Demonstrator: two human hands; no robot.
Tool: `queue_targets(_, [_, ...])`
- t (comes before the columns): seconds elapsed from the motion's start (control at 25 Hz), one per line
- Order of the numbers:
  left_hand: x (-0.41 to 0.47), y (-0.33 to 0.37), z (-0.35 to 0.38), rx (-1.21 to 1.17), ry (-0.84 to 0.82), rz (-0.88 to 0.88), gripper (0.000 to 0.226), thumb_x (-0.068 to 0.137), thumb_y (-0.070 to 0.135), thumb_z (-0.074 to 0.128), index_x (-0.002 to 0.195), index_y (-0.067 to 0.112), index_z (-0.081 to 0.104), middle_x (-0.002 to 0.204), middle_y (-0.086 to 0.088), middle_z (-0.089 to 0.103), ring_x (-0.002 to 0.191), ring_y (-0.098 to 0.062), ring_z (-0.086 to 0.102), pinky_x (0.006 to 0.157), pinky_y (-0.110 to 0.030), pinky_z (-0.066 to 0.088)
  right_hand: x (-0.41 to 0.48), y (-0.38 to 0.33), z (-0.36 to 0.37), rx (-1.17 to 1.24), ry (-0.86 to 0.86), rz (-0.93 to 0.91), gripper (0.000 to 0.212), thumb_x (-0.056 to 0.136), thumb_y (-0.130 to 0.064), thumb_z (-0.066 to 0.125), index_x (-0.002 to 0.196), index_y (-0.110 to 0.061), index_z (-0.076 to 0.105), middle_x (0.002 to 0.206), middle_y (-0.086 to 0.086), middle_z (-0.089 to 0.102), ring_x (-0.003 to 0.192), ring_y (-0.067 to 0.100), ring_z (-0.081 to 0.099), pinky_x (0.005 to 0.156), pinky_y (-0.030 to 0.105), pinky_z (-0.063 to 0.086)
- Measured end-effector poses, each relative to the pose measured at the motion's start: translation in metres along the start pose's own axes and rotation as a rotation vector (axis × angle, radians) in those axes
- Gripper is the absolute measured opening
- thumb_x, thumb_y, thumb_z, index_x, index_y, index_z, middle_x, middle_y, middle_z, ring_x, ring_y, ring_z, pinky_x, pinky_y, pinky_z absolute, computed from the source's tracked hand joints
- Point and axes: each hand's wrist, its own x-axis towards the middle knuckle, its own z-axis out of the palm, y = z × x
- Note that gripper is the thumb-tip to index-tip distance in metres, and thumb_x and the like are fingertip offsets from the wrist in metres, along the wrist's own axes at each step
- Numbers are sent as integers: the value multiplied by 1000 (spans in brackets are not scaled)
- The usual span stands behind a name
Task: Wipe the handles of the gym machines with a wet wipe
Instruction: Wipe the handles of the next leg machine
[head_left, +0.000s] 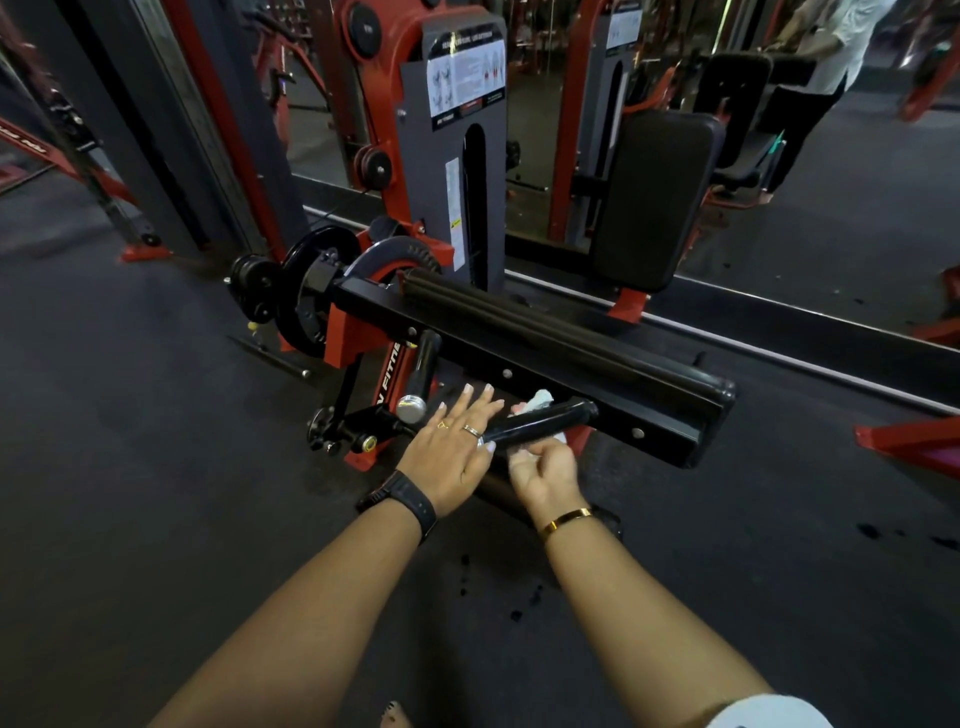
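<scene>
Dark rubber floor runs under a row of red and black gym machines, with a mirror behind them and another person standing far off at the top right.

From the head camera, the leg machine in front has a long ribbed roller pad on a black beam. Two short black handles jut out beneath it: a far handle with a chrome end cap and a near handle.

The wet wipe is bunched around the near handle, a white corner showing above the bar. The right grip comes up from below, fingers curled and clasping the wipe to the bar. The left grip is flat, fingers straight and spread, at the handle's near end, holding nothing.

The wipe looks soft, limp and light, so it probably needs wrapping round the bar and a firm squeeze. The handle looks rigid, smooth and fixed, likely slick once damp.
</scene>
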Motion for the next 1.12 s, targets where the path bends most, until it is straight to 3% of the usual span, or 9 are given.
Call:
queue_targets(0.16, [-1,0,2,-1,10,7,68,85,44,14,150,24,24,159,6,15,143,-4,-3,120,-32,5,-10,26,-5,-182,-85,89,68,74,20,19,125,-9,54,127,13,57,114,25,56,82,35,56])
queue_targets(0.32, [-1,0,2,-41,23,3,69,84,44,14,150,25,24,158,9,11,143,-3,-5,120,-30,4,-30,32,-13,-379,-122,180,56,78,20,20,114,-3,56,112,20,64,105,28,62,80,34,58])
queue_targets(0.4, [-2,-1,3,-80,26,12,68,85,44,14,150,25,24,157,11,9,143,-2,-6,120,-30,4,-38,19,-15,-617,-66,194,51,78,19,21,103,-2,59,98,19,68,89,25,68,73,32,57])
queue_targets(0.52, [-2,-2,5,-188,31,11,60,91,40,21,150,25,24,159,10,11,143,2,-7,118,-30,9,-46,-11,-12,-930,94,86,42,89,10,25,92,-8,64,79,14,68,61,16,65,53,20,50])
queue_targets(0.72, [-3,-1,10,-478,11,-89,54,95,38,23,149,32,23,157,18,9,143,6,-6,116,-31,11,-55,-45,9,-898,111,-128,35,81,11,32,98,-3,59,86,13,61,56,14,51,47,21,36])
queue_targets(0.8, [2,4,12,-737,18,-229,56,92,46,24,146,32,31,155,14,19,144,0,9,116,-26,10,-51,-49,19,-1058,120,-286,31,82,6,39,91,-8,64,79,7,58,62,15,49,53,24,39])
queue_targets(0.92, [16,21,7,-1233,158,-506,51,98,46,19,140,26,41,148,-7,40,133,-18,39,114,-39,25,-50,-42,32,-1517,29,-711,28,87,-1,48,98,-11,72,93,0,64,87,12,56,76,18,42])
queue_targets(1.0, [18,23,3,-1530,278,-641,59,101,43,12,142,13,40,140,-15,48,122,-26,49,108,-42,32,-58,-25,35,-1733,-178,-915,29,86,0,50,104,-8,71,102,1,65,96,10,55,85,10,38])
queue_targets(1.12, [11,20,-5,-1840,345,-706,66,97,51,17,144,9,36,134,-18,53,106,-26,57,89,-38,42,-64,-6,24,-2017,-505,-980,31,83,-7,52,109,-10,69,110,4,66,106,19,55,96,19,38])
